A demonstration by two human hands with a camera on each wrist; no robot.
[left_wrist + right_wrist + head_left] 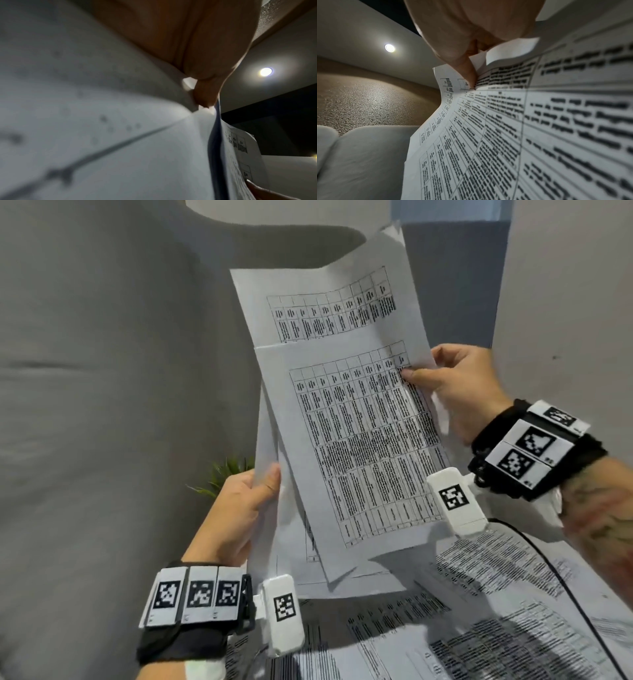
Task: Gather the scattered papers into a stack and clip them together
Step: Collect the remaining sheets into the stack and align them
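Head view: I hold a loose sheaf of printed sheets (pixel 346 419) in the air above the surface (pixel 609 604), both hands on it. My left hand (pixel 239 508) pinches the lower left edge, thumb on the front; my right hand (pixel 459 392) grips the upper right edge, thumb pressed on the top sheet's table of text. The sheaf's long axis runs up and away from me, tilted slightly left, and the sheets are fanned, one standing well above the others, so squaring them is, I judge, the step in hand. More printed papers (pixel 479 628) lie spread on the surface below, nearer my right hand. I see no clip. A grey sofa back (pixel 102 371) fills the left, with a small green plant (pixel 226 474) beside it.

Left wrist view: blurred, but my fingers appear curled against the back of the sheets (pixel 120 148), whose edge runs off to the lower right. A ceiling light (pixel 265 71) glows above.

Right wrist view: my thumb (pixel 467 70) presses the printed sheet (pixel 505 135); sofa cushions (pixel 359 155) and a textured wall (pixel 368 97) lie beyond.
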